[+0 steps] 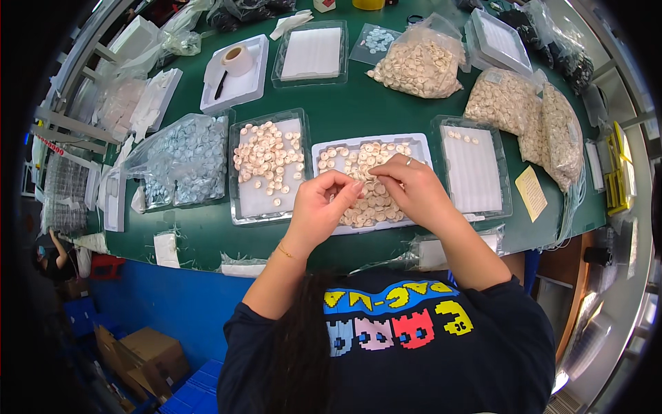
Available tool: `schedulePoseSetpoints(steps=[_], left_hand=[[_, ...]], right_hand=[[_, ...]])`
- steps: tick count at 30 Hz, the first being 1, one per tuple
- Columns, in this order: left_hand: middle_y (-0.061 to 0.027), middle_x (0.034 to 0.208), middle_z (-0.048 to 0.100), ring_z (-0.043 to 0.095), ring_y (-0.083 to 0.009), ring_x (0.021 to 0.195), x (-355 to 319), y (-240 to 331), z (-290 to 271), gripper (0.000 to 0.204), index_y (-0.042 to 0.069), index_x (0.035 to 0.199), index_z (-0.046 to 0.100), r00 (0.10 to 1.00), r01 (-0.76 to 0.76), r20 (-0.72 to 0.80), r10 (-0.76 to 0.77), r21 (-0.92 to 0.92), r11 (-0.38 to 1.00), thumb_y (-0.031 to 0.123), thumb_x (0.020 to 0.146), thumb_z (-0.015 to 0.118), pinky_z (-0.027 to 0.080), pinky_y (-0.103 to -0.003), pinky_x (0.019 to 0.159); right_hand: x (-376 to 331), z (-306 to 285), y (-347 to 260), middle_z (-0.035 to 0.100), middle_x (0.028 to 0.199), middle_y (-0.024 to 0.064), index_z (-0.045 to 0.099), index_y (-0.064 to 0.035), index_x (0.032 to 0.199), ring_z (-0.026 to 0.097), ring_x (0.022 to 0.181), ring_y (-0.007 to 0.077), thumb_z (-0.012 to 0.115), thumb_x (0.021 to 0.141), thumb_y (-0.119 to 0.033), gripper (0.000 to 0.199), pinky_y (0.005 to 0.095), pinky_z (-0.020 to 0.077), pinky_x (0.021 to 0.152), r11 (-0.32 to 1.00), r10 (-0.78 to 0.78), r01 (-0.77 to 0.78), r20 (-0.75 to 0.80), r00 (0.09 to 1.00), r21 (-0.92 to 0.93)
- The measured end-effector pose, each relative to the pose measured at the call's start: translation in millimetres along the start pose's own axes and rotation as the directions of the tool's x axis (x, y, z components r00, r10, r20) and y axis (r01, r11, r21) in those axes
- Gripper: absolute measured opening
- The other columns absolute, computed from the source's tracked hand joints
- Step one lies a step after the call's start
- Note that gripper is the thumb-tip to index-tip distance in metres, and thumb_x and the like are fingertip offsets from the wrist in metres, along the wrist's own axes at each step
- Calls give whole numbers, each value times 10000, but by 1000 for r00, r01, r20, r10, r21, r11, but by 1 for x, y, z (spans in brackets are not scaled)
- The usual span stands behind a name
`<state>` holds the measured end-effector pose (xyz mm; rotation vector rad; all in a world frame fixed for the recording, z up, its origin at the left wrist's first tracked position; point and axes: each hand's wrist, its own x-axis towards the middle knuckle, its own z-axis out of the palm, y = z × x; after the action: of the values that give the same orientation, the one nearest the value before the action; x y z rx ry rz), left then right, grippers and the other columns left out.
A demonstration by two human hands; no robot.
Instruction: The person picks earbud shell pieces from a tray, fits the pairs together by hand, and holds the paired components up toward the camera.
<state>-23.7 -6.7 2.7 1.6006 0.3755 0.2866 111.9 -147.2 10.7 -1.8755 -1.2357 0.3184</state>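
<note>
Both my hands are over a white tray (pixel 418 141) heaped with small round cream-coloured pieces (pixel 372 153). My left hand (pixel 323 201) has its fingers curled and thumb pressed against them above the tray's left side. From the right, my right hand (pixel 417 194) reaches in with thumb and forefinger pinched, its tips close to the left thumb. Whatever lies between the fingertips is too small to make out. To the left, a clear tray (pixel 240 212) holds more loose cream pieces (pixel 265 155). A clear tray with a ridged white insert (pixel 476 183) stands at the right, several pieces along its top.
Bags of blue pieces (pixel 186 155) lie left. Bags of cream pieces (pixel 422 65) sit at the back, others (pixel 507 100) at right. A tape roll (pixel 237 61) and black pen (pixel 221 85) rest in a white tray. A yellow card (pixel 530 193) lies right on the green table (pixel 303 96).
</note>
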Motion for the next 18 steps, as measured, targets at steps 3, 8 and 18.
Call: schedulePoseSetpoints(steps=[3, 8, 18], left_hand=[[-85, 785, 627, 572, -106, 677, -1, 6, 4, 70, -26, 871, 569, 1000, 13, -11, -17, -309, 951, 34, 839, 589, 470, -206, 608], [-117, 887, 637, 603, -130, 705, -7, 18, 4, 156, -25, 1010, 549, 994, -107, -35, 103, -494, 863, 28, 864, 553, 494, -238, 635], [-185, 926, 636, 642, -213, 679, -25, 49, 4, 160, -2, 1052, 503, 998, 32, 59, 11, -687, 726, 70, 910, 484, 514, -282, 631]], right_hand=[[-2, 2, 5, 609, 817, 121, 645, -34, 914, 591, 747, 285, 581, 783, -39, 145, 340, 477, 664, 994, -28, 25, -21, 999, -110], [-2, -10, -15, 624, 821, 113, 637, -9, 906, 603, 714, 203, 593, 772, -30, 142, 285, 478, 668, 981, 106, -108, 24, 994, 160], [-5, -26, -59, 625, 801, 99, 636, 6, 873, 598, 713, 168, 624, 750, 17, 124, 261, 460, 636, 880, -94, 149, -143, 985, 451]])
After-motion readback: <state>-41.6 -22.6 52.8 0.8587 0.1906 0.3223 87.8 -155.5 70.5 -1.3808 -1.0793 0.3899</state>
